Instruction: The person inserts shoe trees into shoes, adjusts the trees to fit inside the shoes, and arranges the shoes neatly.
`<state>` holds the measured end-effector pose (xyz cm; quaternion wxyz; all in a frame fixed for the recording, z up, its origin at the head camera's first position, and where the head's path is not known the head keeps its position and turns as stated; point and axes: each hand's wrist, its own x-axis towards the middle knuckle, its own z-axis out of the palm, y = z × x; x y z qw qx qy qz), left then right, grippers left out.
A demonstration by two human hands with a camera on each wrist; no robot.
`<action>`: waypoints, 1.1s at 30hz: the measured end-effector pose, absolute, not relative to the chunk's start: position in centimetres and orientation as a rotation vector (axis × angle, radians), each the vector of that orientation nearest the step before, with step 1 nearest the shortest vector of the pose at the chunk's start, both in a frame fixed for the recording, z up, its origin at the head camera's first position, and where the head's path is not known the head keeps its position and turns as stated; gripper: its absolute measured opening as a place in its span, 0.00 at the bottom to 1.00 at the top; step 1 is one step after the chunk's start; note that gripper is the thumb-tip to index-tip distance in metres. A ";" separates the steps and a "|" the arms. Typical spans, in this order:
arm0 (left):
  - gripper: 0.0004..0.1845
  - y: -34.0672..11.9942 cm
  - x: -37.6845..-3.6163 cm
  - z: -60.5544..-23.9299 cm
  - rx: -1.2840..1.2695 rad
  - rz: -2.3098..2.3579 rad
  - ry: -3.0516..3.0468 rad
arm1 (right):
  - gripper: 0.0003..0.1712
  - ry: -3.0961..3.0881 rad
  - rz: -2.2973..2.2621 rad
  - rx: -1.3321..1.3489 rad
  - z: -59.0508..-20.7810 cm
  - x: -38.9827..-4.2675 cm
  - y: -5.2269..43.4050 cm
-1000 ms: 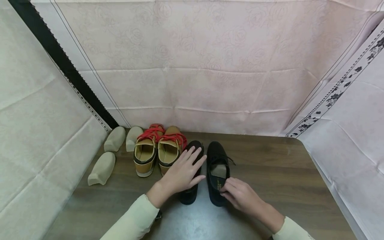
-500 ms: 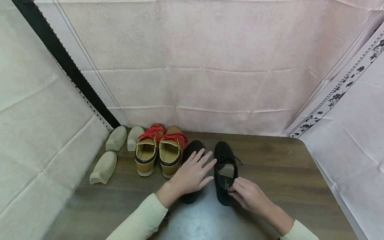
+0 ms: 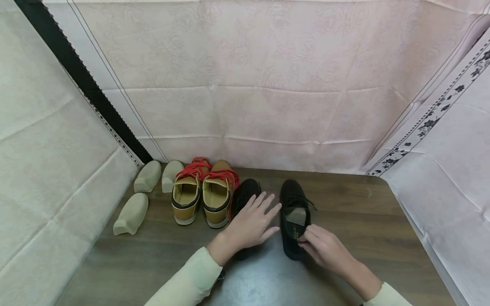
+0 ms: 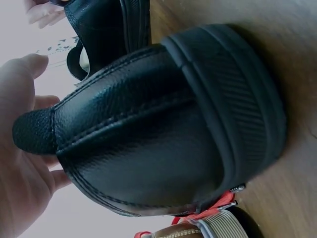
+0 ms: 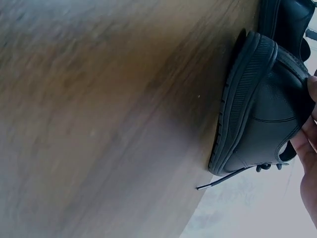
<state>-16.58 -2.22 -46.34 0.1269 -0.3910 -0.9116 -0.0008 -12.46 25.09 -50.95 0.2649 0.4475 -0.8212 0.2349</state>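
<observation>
The right black lace-up shoe (image 3: 292,193) sits on the wood-patterned surface, its toe facing the back. My right hand (image 3: 325,246) pinches its collar near the heel, with the thumb outside and fingers inside the opening in the right wrist view. A pale piece (image 3: 297,216) shows inside that shoe. My left hand (image 3: 250,223) is spread over the left black shoe (image 3: 246,189), fingers extended and apart, hiding much of it in the head view. Seen by the left wrist camera, that shoe's heel (image 4: 138,134) stands close in front of the palm.
Tan shoes (image 3: 216,199) with red laces stand just left of the black pair. Farther left lie three pale toe-shaped pieces (image 3: 131,213). A pale patterned cloth (image 3: 268,127) hangs along the back, and white cloths flank both sides.
My right hand and the right black shoe have moved to the right, widening the gap between the black shoes. My left hand has shifted right too, its fingers still spread.
</observation>
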 end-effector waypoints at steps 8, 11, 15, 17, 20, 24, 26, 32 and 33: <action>0.34 -1.5 -16.8 -46.2 -1.116 0.022 -2.651 | 0.13 -2.203 0.613 1.173 -51.1 -12.8 26.2; 0.34 -1.2 -16.9 -46.1 -1.115 0.021 -2.667 | 0.12 -2.187 0.609 1.166 -51.1 -12.9 26.6; 0.34 -0.7 -17.1 -46.1 -1.120 0.014 -2.668 | 0.15 -2.190 0.597 1.144 -51.1 -13.0 27.2; 0.34 -0.5 -17.2 -46.1 -1.121 0.013 -2.664 | 0.18 -2.201 0.594 1.128 -51.0 -13.0 27.6; 0.35 -0.2 -17.4 -46.1 -1.124 0.015 -2.665 | 0.20 -2.214 0.585 1.106 -51.0 -13.1 28.1; 0.35 0.2 -17.6 -46.0 -1.126 0.020 -2.672 | 0.20 -2.237 0.564 1.077 -50.9 -13.2 28.7; 0.35 0.4 -17.7 -46.0 -1.128 0.033 -2.676 | 0.21 -2.256 0.552 1.064 -50.8 -13.2 29.0; 0.35 1.0 -18.0 -45.8 -1.153 0.046 -2.678 | 0.22 -2.289 0.535 1.027 -50.6 -13.2 29.9; 0.35 1.1 -18.1 -45.8 -1.156 0.043 -2.678 | 0.22 -2.285 0.533 1.024 -50.6 -13.3 30.1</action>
